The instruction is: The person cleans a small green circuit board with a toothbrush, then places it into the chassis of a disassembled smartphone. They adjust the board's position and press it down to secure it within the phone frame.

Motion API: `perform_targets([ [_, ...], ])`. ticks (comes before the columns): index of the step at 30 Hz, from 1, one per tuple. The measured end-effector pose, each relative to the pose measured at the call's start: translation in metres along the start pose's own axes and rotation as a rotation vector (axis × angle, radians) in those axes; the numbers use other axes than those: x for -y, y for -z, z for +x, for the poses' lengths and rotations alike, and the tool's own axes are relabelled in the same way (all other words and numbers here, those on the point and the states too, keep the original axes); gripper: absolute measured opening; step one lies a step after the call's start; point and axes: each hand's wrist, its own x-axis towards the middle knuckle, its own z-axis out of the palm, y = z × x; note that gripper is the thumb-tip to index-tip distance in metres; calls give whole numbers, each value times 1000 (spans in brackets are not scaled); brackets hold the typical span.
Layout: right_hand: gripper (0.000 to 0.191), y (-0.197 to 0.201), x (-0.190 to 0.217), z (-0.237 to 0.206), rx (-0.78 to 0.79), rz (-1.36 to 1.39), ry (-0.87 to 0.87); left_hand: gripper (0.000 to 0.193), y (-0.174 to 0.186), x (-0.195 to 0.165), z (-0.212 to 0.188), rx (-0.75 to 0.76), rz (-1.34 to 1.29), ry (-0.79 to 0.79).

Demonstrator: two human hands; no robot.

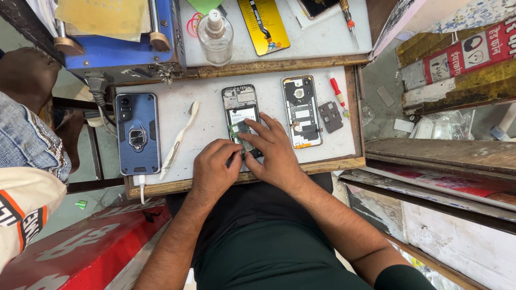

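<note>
Both hands on the opened phone (241, 115), which lies flat on the white tray (209, 129), back cover off, internals showing. Right hand (274, 153): fingers spread and laid flat across the phone's lower half, fingertips pressing on the green board (240, 134) area; open, pinning rather than gripping. Left hand (214, 169): fingers curled in, tips meeting at the phone's lower edge, just under the right fingertips; looks like a pinch on something small and dark, can't tell what it is, hidden between the two hands. Upper part of the phone clear above the fingertips, camera cutout and dark battery zone visible. Just right of the right fingers: a removed back frame (302, 111), flat, parallel to the phone, not touching it. Further right: a small dark cover plate (330, 117) and a red screwdriver (338, 94), near the tray's right rim. Left of the left fingers: a white pry tool (179, 140) lying diagonal, then a blue cased phone (137, 133) with ring holder, cable plugged at its bottom end, well apart from the hands. Beyond the fingertips, on the upper shelf: clear bottle (215, 36), yellow card (264, 24) with a part on it, another screwdriver (348, 19). Blue machine (121, 56) up-left. Another person's leg in denim (27, 137) at far left.
</note>
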Motion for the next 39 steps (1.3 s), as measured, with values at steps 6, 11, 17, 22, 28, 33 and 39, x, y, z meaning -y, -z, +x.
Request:
perform_targets([
  [6, 43, 0, 0, 0, 7, -12, -9, 13, 1, 0, 0, 10, -14, -5],
  [11, 43, 0, 2, 0, 7, -17, -18, 14, 2, 0, -1, -5, -17, -23],
  [17, 42, 0, 1, 1, 17, -19, -19, 14, 1, 2, -1, 13, -38, 0],
  [22, 42, 0, 1, 0, 15, -19, -16, 14, 1, 3, -1, 32, -59, -5],
  [28, 42, 0, 1, 0, 4, -3, -18, 13, 2, 2, -1, 41, -45, -4],
  [33, 42, -1, 1, 0, 8, -6, -22, 13, 2, 3, 0, -6, -41, -29],
  [39, 41, -1, 1, 0, 6, -5, -19, 13, 2, 4, 0, -1, -57, -7],
])
